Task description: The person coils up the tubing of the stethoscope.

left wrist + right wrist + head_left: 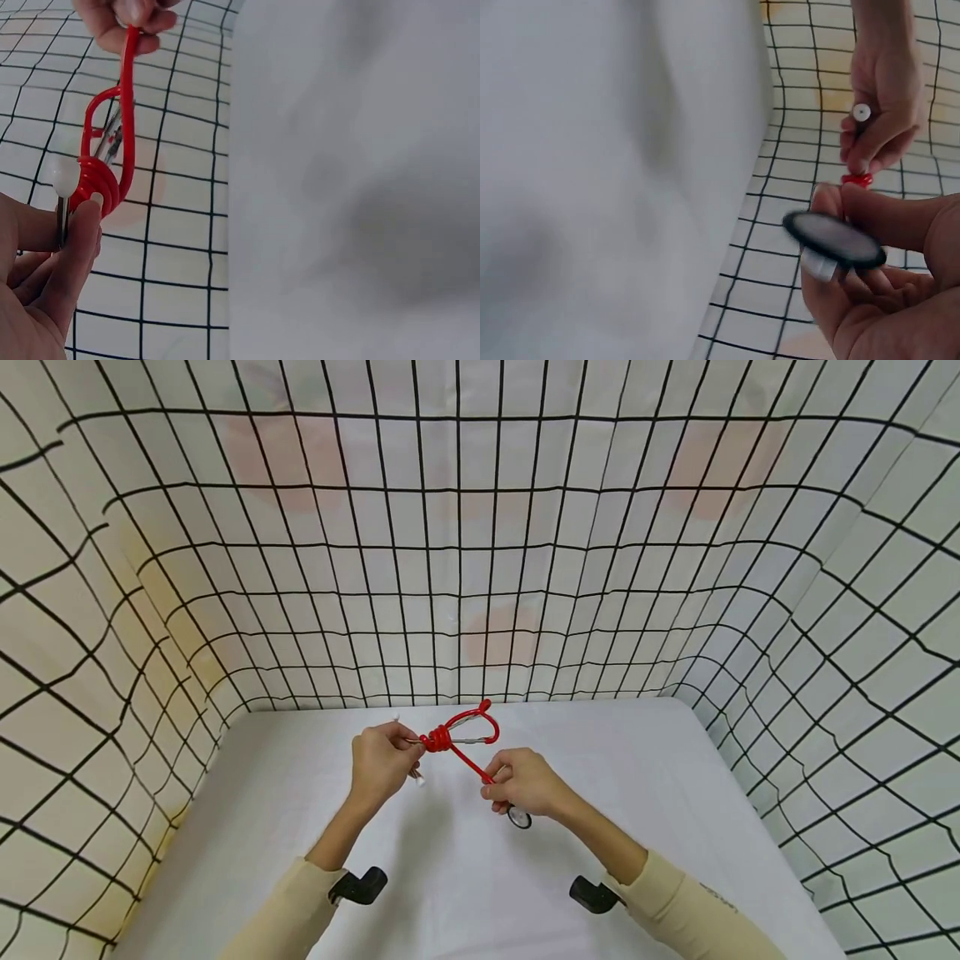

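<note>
In the head view, the stethoscope of glossy red tubing and silvery metal (468,761) is between the hands, long axis running sideways; its wound red coil (438,740) is nearer the left hand (381,762), which pinches that end; the right hand (523,783) grips the tail slanting toward the wearer; the beige right sleeve's dark lettering (718,897) is too small to read; the left wrist view shows a white bulbous ear tip (66,175) beside the coil; in the right wrist view, the round dark-rimmed chest piece (836,238) is blurred, with no legible brand.
</note>
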### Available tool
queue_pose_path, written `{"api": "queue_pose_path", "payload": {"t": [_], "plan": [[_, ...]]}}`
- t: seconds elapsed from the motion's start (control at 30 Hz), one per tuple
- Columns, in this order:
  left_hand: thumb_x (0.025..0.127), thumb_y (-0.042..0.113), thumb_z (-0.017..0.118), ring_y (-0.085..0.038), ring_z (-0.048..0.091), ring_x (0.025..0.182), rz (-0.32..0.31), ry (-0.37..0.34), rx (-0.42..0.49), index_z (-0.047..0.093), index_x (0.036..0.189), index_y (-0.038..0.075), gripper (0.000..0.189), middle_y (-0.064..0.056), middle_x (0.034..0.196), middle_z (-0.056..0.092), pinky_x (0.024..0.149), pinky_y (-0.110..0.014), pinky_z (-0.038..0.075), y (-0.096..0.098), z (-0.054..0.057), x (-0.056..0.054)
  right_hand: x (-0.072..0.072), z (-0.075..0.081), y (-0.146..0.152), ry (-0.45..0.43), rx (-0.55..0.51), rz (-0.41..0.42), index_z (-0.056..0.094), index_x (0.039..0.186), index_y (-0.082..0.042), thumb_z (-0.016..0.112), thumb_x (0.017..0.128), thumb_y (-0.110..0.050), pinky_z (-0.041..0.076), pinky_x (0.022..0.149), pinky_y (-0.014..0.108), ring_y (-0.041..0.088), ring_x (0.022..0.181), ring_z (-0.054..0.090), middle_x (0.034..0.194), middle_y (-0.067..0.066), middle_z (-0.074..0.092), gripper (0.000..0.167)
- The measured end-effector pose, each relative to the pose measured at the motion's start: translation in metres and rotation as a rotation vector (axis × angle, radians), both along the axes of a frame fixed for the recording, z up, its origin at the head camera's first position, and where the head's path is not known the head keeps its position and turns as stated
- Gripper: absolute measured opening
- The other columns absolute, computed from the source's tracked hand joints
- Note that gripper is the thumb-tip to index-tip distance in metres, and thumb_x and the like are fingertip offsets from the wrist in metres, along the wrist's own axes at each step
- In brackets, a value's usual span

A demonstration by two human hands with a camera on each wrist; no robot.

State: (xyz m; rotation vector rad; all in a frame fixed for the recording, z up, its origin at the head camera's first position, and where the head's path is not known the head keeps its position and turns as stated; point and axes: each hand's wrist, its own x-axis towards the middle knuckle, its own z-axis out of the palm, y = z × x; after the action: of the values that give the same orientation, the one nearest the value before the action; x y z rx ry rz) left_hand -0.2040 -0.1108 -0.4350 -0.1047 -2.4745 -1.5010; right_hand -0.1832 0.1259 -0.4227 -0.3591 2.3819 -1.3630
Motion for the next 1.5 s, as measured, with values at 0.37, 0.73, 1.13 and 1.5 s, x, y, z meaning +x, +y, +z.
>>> {"api": "queue_pose_path", "payload": {"t": [0.37, 0.73, 1.13, 1.5], "plan": [[0.083, -0.006, 0.072, -0.013, 0.063, 0.041, -0.037, -0.001, -0.016, 0.068, 0.076, 0.000, 0.010, -0.011, 0.064, 0.068, 0.043, -0.027, 0.054, 0.002, -0.002, 0.000, 0.027, 0.033, -0.014, 0.267, 0.198, 0.159, 0.067, 0.075, -0.012, 0.075, 0.084, 0.001, 0.049, 0.057, 0.028, 0.010, 0.063, 0.061, 0.070, -0.002, 0.071, 0.017], [0.081, -0.008, 0.071, -0.018, 0.063, 0.040, -0.047, -0.053, 0.103, 0.068, 0.076, -0.001, 0.009, -0.013, 0.063, 0.068, 0.042, -0.033, 0.055, 0.018, -0.004, 0.004, 0.041, 0.014, -0.035, 0.180, 0.112, 0.237, 0.069, 0.076, -0.007, 0.076, 0.081, 0.005, 0.050, 0.054, 0.023, 0.008, 0.057, 0.058, 0.064, -0.001, 0.065, 0.015], [0.076, -0.008, 0.072, -0.006, 0.052, 0.042, -0.132, 0.010, -0.276, 0.068, 0.067, 0.005, 0.017, -0.002, 0.058, 0.065, 0.042, -0.020, 0.045, 0.015, -0.011, 0.010, 0.021, 0.054, -0.010, 0.205, 0.187, 0.242, 0.079, 0.084, -0.009, 0.075, 0.085, -0.001, 0.053, 0.056, 0.027, 0.010, 0.058, 0.061, 0.069, -0.002, 0.071, 0.009], [0.081, -0.008, 0.074, -0.009, 0.051, 0.036, -0.369, -0.205, -0.225, 0.067, 0.071, 0.003, 0.017, -0.001, 0.054, 0.059, 0.039, -0.027, 0.051, 0.023, 0.028, 0.032, -0.021, 0.061, 0.024, 0.102, 0.060, 0.047, 0.081, 0.096, -0.010, 0.073, 0.090, -0.010, 0.046, 0.057, 0.028, 0.019, 0.068, 0.061, 0.075, 0.003, 0.069, 0.010]]}}
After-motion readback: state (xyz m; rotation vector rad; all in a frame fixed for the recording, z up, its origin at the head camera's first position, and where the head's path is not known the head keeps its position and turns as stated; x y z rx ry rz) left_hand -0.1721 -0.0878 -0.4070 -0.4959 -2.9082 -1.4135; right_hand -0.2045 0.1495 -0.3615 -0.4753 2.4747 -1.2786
